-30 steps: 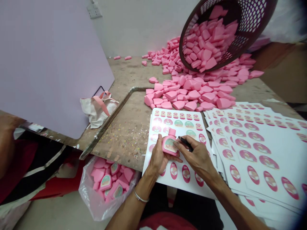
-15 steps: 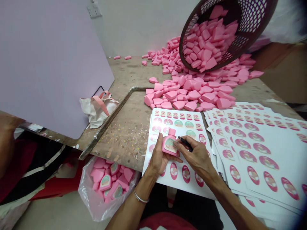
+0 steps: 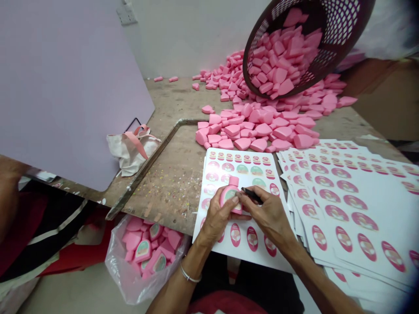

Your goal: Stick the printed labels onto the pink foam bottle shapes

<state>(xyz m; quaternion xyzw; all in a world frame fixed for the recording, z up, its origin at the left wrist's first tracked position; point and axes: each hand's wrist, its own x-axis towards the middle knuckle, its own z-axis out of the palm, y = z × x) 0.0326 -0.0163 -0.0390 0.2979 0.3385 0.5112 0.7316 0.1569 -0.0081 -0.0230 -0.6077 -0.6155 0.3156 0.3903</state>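
Pink bottles block the front; passage lies left, over the table.

This looked like a small workshop handling goods in bulk. Beyond the fingers, a tipped brown basket spilled heaps of identical pink bottle shapes over a bare, scuffed wooden table. Printed sticker sheets overlapped to the fingers' right; below them to the left, a plastic bag held labelled pieces. Farther left showed another person's arm.
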